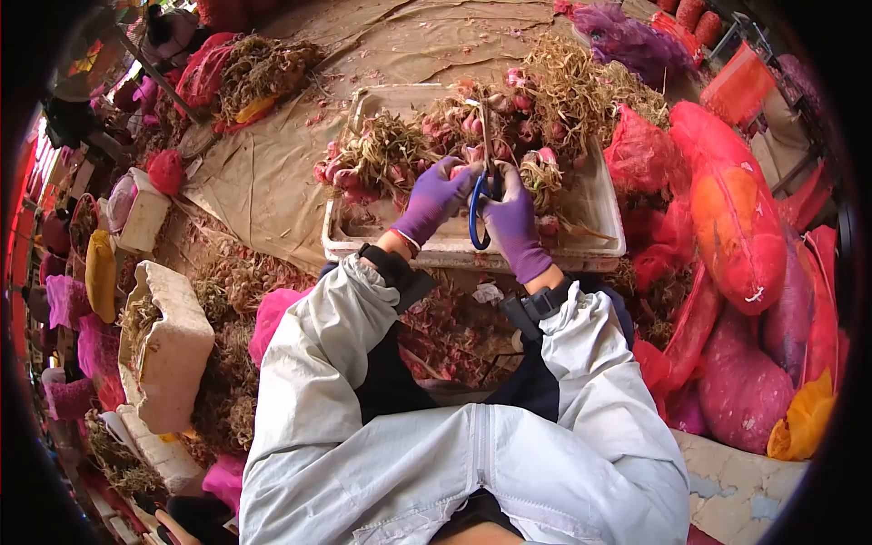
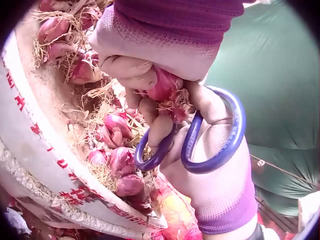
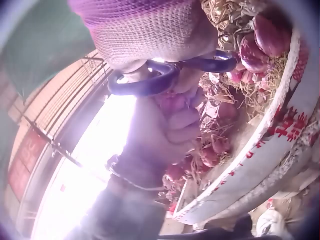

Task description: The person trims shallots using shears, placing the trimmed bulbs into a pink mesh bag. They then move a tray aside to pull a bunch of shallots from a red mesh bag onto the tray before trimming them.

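Note:
Both hands wear purple gloves and meet over a white foam tray [image 1: 454,255]. My left hand [image 1: 434,202] holds a reddish shallot [image 2: 164,86], its stringy root end facing the other hand. A pair of scissors with blue handles [image 1: 475,225] is in my right hand [image 1: 516,227], blades pointing away from the body. In the left wrist view the right hand's thumb and fingers pass through the blue loops, close against the shallot. More shallots [image 1: 345,173] with dry stems and roots are heaped in the tray beyond the hands.
Filled red mesh bags [image 1: 731,209] stand at the right. To the left are a foam box [image 1: 173,354] and scattered dry stalks. A brown tarp [image 1: 272,173] covers the ground ahead, with another heap of dried stems [image 1: 263,73] at the far left.

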The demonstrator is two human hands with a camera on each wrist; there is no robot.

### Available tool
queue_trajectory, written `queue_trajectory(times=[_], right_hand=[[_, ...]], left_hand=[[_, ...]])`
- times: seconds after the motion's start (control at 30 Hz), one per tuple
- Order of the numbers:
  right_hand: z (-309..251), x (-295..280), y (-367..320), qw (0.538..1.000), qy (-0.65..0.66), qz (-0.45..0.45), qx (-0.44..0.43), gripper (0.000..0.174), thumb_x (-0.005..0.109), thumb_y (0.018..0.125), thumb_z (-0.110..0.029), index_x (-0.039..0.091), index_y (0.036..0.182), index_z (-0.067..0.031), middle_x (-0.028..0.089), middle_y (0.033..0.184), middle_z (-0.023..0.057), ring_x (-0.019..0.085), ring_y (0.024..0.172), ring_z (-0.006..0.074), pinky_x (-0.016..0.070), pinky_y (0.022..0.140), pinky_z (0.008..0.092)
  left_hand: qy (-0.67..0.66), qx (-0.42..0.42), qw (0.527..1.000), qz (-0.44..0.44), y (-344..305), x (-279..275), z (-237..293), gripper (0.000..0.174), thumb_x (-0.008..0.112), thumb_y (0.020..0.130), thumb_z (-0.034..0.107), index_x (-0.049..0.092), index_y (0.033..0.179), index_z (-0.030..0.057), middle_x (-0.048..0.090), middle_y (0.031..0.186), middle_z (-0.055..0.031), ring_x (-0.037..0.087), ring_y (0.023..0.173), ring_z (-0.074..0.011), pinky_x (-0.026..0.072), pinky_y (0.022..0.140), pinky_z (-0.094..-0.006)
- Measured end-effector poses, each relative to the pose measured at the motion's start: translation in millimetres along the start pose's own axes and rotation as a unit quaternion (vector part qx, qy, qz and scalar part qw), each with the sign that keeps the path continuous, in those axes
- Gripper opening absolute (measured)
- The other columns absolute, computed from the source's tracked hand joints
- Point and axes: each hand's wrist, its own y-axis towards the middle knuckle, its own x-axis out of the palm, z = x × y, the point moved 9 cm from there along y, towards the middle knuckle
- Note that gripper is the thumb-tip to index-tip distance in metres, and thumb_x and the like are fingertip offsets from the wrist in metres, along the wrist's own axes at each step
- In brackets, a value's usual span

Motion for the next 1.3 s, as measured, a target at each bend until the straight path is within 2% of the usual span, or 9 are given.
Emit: queue_trajectory(times=[0.37, 0.47, 0.57, 0.77, 0.83, 0.87, 1.03, 1.13, 1.3], right_hand=[[14.7, -4.6, -7.8, 0.955, 0.238, -0.041, 0.174, 0.039, 0.071, 0.069, 0.000, 0.052, 0.103, -0.0049, 0.058, 0.080, -0.0004, 0.056, 0.063, 0.0079, 0.0469, 0.052, 0.0211], [10.5, -0.6, -6.3, 0.952, 0.249, -0.050, 0.171, 0.041, 0.072, 0.071, -0.004, 0.051, 0.106, -0.0046, 0.059, 0.082, 0.0006, 0.058, 0.067, 0.0087, 0.0477, 0.050, 0.0220], [-15.5, -4.8, 2.5, 0.995, 0.084, -0.030, -0.052, 0.048, 0.074, 0.070, -0.008, 0.049, 0.110, -0.0059, 0.060, 0.091, 0.0007, 0.058, 0.078, 0.0072, 0.0478, 0.066, 0.0216], [-18.5, -2.3, 0.2, 0.993, -0.018, -0.020, -0.111, 0.038, 0.067, 0.069, 0.000, 0.053, 0.104, -0.0074, 0.058, 0.083, -0.0020, 0.054, 0.075, 0.0052, 0.0457, 0.067, 0.0218], [6.9, -12.8, 8.9, 0.993, 0.119, 0.006, -0.006, 0.037, 0.068, 0.070, -0.001, 0.053, 0.104, -0.0072, 0.057, 0.079, -0.0029, 0.053, 0.069, 0.0052, 0.0448, 0.062, 0.0210], [9.2, -18.5, 9.3, 0.991, 0.128, 0.033, 0.027, 0.033, 0.068, 0.072, -0.003, 0.053, 0.102, -0.0055, 0.057, 0.078, -0.0022, 0.052, 0.066, 0.0056, 0.0442, 0.060, 0.0203], [23.9, -28.0, 18.6, 0.979, 0.181, 0.091, 0.010, 0.026, 0.068, 0.076, -0.006, 0.053, 0.098, -0.0033, 0.056, 0.075, -0.0016, 0.051, 0.064, 0.0046, 0.0428, 0.055, 0.0199], [23.3, -30.3, 17.0, 0.973, 0.208, 0.100, 0.005, 0.026, 0.066, 0.078, -0.004, 0.052, 0.099, -0.0029, 0.056, 0.075, -0.0013, 0.052, 0.063, 0.0055, 0.0425, 0.055, 0.0203], [-25.0, -18.7, 12.2, 0.985, 0.133, 0.029, -0.101, 0.035, 0.061, 0.079, 0.001, 0.048, 0.111, -0.0049, 0.057, 0.077, 0.0002, 0.056, 0.069, 0.0088, 0.0471, 0.061, 0.0232]], left_hand=[[-0.141, -0.021, 0.987, -0.076, -3.9, 14.2, -3.1, 0.028, 0.052, 0.091, 0.037, 0.056, 0.084, 0.0108, 0.046, 0.059, 0.0058, 0.036, 0.043, -0.0038, 0.0256, 0.038, -0.0199], [-0.260, -0.169, 0.946, -0.101, 1.0, 15.0, -32.1, 0.041, 0.049, 0.087, 0.053, 0.056, 0.084, 0.0133, 0.045, 0.055, 0.0033, 0.034, 0.039, -0.0066, 0.0217, 0.036, -0.0226], [-0.186, -0.221, 0.957, -0.010, -6.5, -3.1, -39.1, 0.042, 0.047, 0.086, 0.056, 0.056, 0.087, 0.0154, 0.045, 0.055, 0.0024, 0.035, 0.039, -0.0089, 0.0224, 0.037, -0.0237], [-0.231, -0.116, 0.949, -0.183, -9.7, 24.9, -22.2, 0.039, 0.044, 0.090, 0.051, 0.050, 0.106, 0.0156, 0.057, 0.077, 0.0001, 0.050, 0.066, -0.0102, 0.0373, 0.056, -0.0252], [-0.248, 0.036, 0.943, -0.217, -1.1, 27.6, -1.3, 0.044, 0.046, 0.093, 0.042, 0.042, 0.125, 0.0124, 0.061, 0.099, -0.0021, 0.055, 0.089, -0.0091, 0.0466, 0.074, -0.0285], [-0.268, -0.034, 0.933, -0.239, -15.0, 31.8, 10.4, 0.046, 0.051, 0.092, 0.035, 0.039, 0.129, 0.0110, 0.059, 0.103, -0.0022, 0.056, 0.093, -0.0097, 0.0479, 0.079, -0.0286], [-0.098, -0.023, 0.973, -0.206, -14.9, 37.4, -2.2, 0.040, 0.055, 0.091, 0.026, 0.042, 0.125, 0.0101, 0.057, 0.102, -0.0009, 0.055, 0.092, -0.0082, 0.0475, 0.075, -0.0232], [0.007, 0.246, 0.967, -0.067, -15.8, 23.6, 28.2, 0.036, 0.059, 0.088, 0.013, 0.046, 0.122, 0.0082, 0.058, 0.096, 0.0024, 0.052, 0.084, -0.0034, 0.0461, 0.070, -0.0204], [-0.085, 0.077, 0.982, -0.149, -5.3, 11.8, 22.0, 0.034, 0.060, 0.088, 0.016, 0.049, 0.119, 0.0083, 0.059, 0.091, 0.0006, 0.055, 0.075, -0.0063, 0.0483, 0.066, -0.0238]])
